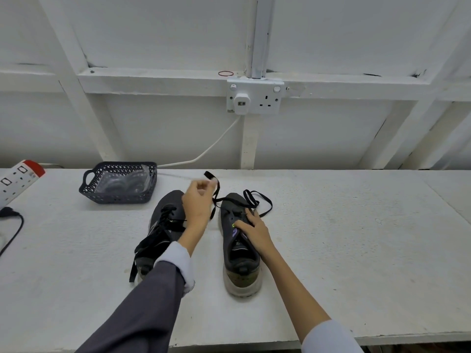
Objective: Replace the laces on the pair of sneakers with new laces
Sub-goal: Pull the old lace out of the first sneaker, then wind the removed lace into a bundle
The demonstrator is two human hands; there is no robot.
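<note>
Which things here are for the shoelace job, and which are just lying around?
For the job: left sneaker, right sneaker, black lace, perhaps the basket of packets.
Lying about: power strip, wall socket, rubber band, black cable.

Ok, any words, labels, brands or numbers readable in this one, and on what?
Nothing can be read clearly.
Small label at the corner of the wall socket: too small to read.
Mark on the white plug: blurred.
Print on the power strip: blurred.
White print inside the right sneaker: too small to read.
Purple and green marks on its tongue: no legible letters.
</note>
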